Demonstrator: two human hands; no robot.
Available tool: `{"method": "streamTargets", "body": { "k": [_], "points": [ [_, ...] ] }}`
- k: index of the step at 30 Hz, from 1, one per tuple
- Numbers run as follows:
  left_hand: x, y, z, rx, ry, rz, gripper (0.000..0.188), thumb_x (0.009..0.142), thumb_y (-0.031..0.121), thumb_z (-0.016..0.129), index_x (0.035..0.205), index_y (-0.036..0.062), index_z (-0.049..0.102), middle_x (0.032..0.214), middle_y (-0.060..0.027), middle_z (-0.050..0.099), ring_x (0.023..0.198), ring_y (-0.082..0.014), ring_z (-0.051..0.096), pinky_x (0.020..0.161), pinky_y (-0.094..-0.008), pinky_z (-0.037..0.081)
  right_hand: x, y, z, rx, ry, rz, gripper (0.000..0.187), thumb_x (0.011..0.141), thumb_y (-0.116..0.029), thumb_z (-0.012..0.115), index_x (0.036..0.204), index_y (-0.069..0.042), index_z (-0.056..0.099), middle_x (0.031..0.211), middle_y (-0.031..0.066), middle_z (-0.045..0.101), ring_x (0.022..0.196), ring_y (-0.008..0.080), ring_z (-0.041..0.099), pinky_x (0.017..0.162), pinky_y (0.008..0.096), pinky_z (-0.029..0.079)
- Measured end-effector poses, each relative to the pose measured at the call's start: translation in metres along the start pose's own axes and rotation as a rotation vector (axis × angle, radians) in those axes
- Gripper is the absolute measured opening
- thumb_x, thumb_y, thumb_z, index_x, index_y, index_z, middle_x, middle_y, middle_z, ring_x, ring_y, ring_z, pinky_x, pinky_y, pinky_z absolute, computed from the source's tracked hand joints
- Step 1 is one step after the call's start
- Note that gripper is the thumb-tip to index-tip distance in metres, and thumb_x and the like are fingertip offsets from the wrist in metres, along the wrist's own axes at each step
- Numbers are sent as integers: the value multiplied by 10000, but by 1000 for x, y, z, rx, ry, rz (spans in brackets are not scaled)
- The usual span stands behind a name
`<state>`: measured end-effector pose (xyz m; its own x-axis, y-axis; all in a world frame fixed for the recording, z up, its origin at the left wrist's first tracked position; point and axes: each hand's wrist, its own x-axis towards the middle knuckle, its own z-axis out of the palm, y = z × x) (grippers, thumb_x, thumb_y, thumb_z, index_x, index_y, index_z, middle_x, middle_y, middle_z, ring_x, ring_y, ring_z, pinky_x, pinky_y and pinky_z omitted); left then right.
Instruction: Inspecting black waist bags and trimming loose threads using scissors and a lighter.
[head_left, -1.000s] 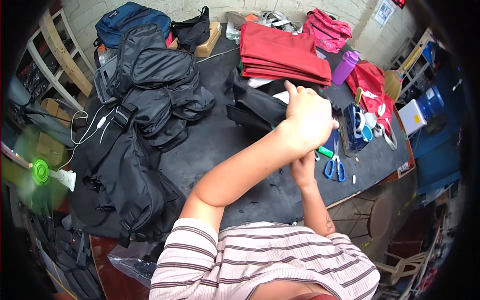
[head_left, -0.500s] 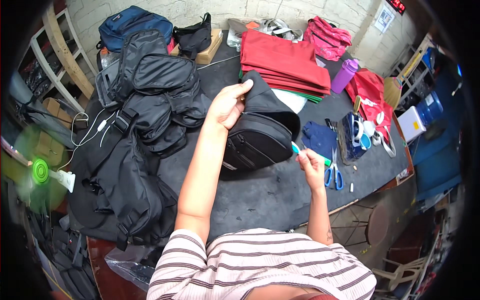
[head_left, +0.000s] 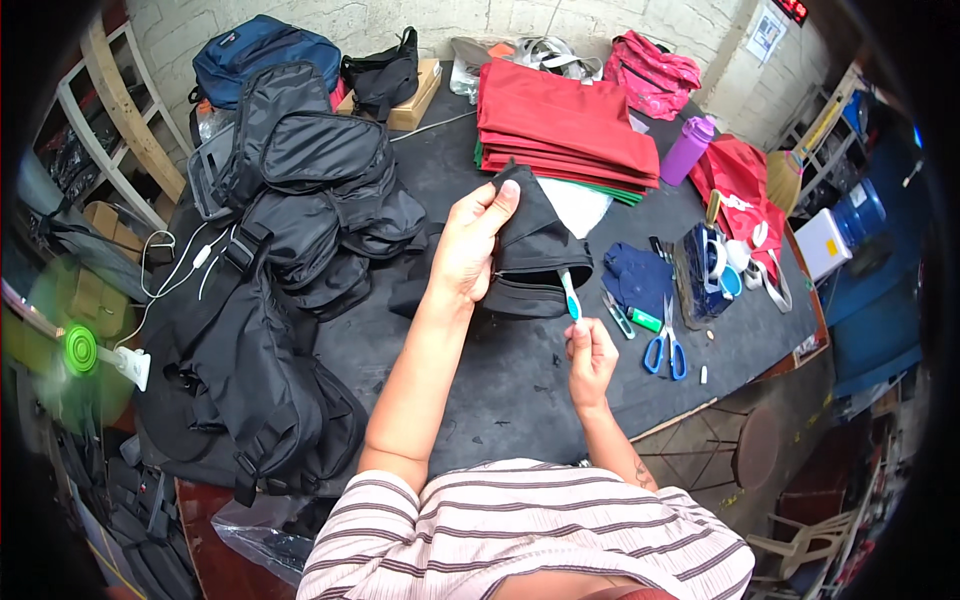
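My left hand [head_left: 468, 245] is closed on the upper corner of a small black zippered bag [head_left: 532, 232], holding it up over the middle of the table. The bag's zipped mouth gapes toward the right. Between the thumb and fingers of my right hand [head_left: 592, 358] is a toothbrush [head_left: 572, 300] with a teal and white handle. Its far end reaches up to the bag's opening, and the head is partly hard to make out against the black fabric. To the right of that hand lie a box cutter [head_left: 618, 315], a green lighter-like object [head_left: 645, 319] and blue-handled scissors [head_left: 667, 350].
Several black backpacks [head_left: 300, 230] are heaped on the left of the dark table [head_left: 520, 420]. Stacked red fabric [head_left: 565, 120] sits at the back, beside a purple bottle [head_left: 687, 152]. A navy cloth [head_left: 638, 273] and a tool-filled container [head_left: 697, 265] stand right. A green fan [head_left: 80, 348] spins at far left.
The bag has been turned and tilted, so its opening shows more. My right hand has moved left and slightly down, with the toothbrush now pointing up at the opening.
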<state>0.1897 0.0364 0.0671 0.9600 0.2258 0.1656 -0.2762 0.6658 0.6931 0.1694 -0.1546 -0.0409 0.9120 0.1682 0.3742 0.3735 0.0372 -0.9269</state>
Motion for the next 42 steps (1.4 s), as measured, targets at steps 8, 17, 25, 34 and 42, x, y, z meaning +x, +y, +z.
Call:
{"method": "streamTargets", "body": {
  "k": [8,17,25,34,42],
  "points": [
    [-8,4,-4,-14,-50,-23,132,836,122,626,916,17,619,812,-42,640,714,-109,608,663,-248,493,-1,-12,14,175,21,48,209,925,-139,491,753,-26,530,559,-60,406,479,15,321,439,177,250],
    [-21,-1,7,-42,-49,63,180,836,150,630,952,12,625,832,-31,644,708,-90,598,656,-230,493,-10,-8,21,203,25,-26,225,938,-162,472,769,-18,507,556,-41,415,472,19,332,431,192,272],
    [-26,-14,11,137,-26,120,158,812,137,666,889,3,634,764,-2,629,619,-43,549,546,-202,455,19,-41,-1,1598,-684,951,260,941,-269,426,803,-49,438,519,-66,209,376,50,162,354,229,166],
    [-27,-5,20,-102,-36,144,248,881,187,566,1003,-27,598,931,-116,638,840,-185,621,770,-303,505,-4,-38,7,150,-68,49,206,933,-129,473,768,-16,522,533,-64,380,460,4,300,414,181,232],
    [-29,-9,-1,-82,-126,-9,292,850,221,605,988,-36,612,949,-149,649,887,-193,627,818,-325,500,13,-70,5,1787,-549,998,270,960,-255,383,778,-56,402,485,-74,207,344,48,128,312,221,160]
  ]
}}
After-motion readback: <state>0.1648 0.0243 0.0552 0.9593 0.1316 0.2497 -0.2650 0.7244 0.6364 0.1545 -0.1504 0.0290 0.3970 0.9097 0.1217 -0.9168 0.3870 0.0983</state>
